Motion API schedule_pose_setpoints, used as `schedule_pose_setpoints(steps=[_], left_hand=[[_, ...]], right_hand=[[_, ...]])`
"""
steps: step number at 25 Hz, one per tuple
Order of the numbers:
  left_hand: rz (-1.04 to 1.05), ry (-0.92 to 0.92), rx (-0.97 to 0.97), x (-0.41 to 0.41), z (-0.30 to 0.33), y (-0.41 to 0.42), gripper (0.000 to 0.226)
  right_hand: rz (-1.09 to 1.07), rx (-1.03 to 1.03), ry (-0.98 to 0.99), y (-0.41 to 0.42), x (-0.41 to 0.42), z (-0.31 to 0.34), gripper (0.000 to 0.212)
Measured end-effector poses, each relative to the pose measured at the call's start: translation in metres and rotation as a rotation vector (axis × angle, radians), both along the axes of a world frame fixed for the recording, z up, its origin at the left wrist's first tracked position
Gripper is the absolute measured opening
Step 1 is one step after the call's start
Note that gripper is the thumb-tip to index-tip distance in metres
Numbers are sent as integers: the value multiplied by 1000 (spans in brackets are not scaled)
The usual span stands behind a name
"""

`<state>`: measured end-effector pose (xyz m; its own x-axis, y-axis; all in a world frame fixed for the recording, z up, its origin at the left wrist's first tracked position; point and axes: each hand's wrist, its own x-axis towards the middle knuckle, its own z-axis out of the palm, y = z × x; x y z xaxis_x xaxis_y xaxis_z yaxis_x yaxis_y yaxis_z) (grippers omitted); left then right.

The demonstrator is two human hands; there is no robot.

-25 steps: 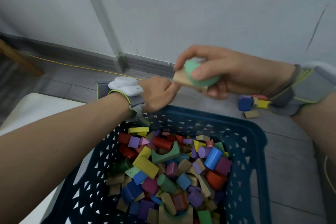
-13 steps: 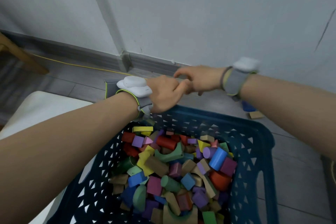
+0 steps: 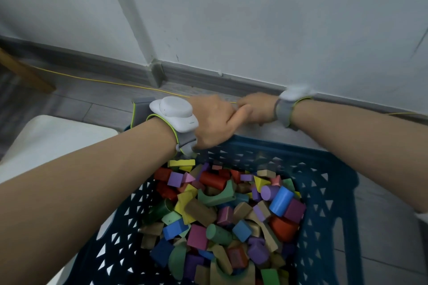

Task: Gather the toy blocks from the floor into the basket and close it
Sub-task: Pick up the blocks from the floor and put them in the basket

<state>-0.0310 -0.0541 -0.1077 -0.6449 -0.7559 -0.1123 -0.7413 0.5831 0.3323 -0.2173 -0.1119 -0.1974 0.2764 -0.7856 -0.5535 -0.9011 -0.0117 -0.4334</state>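
A dark blue latticed basket (image 3: 324, 157) stands on the floor, filled with several coloured toy blocks (image 3: 231, 210). My left hand (image 3: 215, 122) is curled at the basket's far rim and seems to grip it; its fingers are hidden. Just beyond the rim, low over the floor, my right hand (image 3: 254, 111) touches the left hand's knuckles. It is blurred and its fingers curl downward. Whether it holds a block is hidden.
A white flat object (image 3: 46, 146) lies against the basket's left side. A yellow cable (image 3: 104, 81) runs along the grey skirting (image 3: 185, 74) below the wall. A wooden leg (image 3: 23, 71) slants at the far left. Grey floor tiles show right of the basket.
My right hand held a green and a wooden block above the basket a second ago. It let them fall in, then reached out past the far rim. The left hand stayed at the rim.
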Motion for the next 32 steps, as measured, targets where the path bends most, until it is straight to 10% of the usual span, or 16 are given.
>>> schedule_pose_setpoints(steps=[4,8,19,21,25,28,32], left_hand=[[-109,-54,-32,-35,5,19,65],[-233,-114,-44,-83,4,36,64],[-160,-139,100,-101,-1,35,62],[-150,-121,112,-102,-1,36,61],[-107,-80,158,-99,2,37,59],[-14,-41,179,-102,0,38,55],[434,-113,424,-111,-17,23,32]], right_hand=[[-405,-114,-177,28,-79,17,15],[-359,-442,139,84,-141,5,24],[-253,-393,321,135,-157,-55,20],[-404,-335,177,130,-148,-44,16],[-923,-158,-828,120,-114,44,12],[-674,-38,-1100,137,-96,130,17],[10,134,-587,170,-64,181,22]])
